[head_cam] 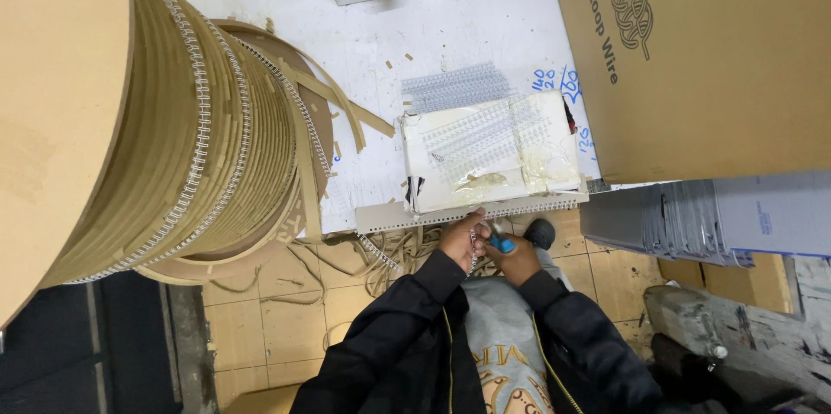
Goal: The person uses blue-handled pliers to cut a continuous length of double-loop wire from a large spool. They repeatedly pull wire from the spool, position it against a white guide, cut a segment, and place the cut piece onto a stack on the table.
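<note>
My left hand (461,239) pinches a short strip of white double-loop binding wire (475,245) just below the table's front edge. My right hand (515,256) grips a small tool with blue handles (499,244), its tip at the wire strip. Both hands sit close together over my lap, in black jacket sleeves. A long strip of the same wire (485,209) lies along the grey table edge above my hands. A cut piece of wire comb (456,86) rests on the white table.
A huge cardboard spool (164,137) wound with binding wire and brown paper strip fills the left. A worn white box (493,150) sits on the table (433,33). A large brown carton (710,59) stands right, grey stacked sheets (675,223) below it. Loose paper strips (389,254) trail to the tiled floor.
</note>
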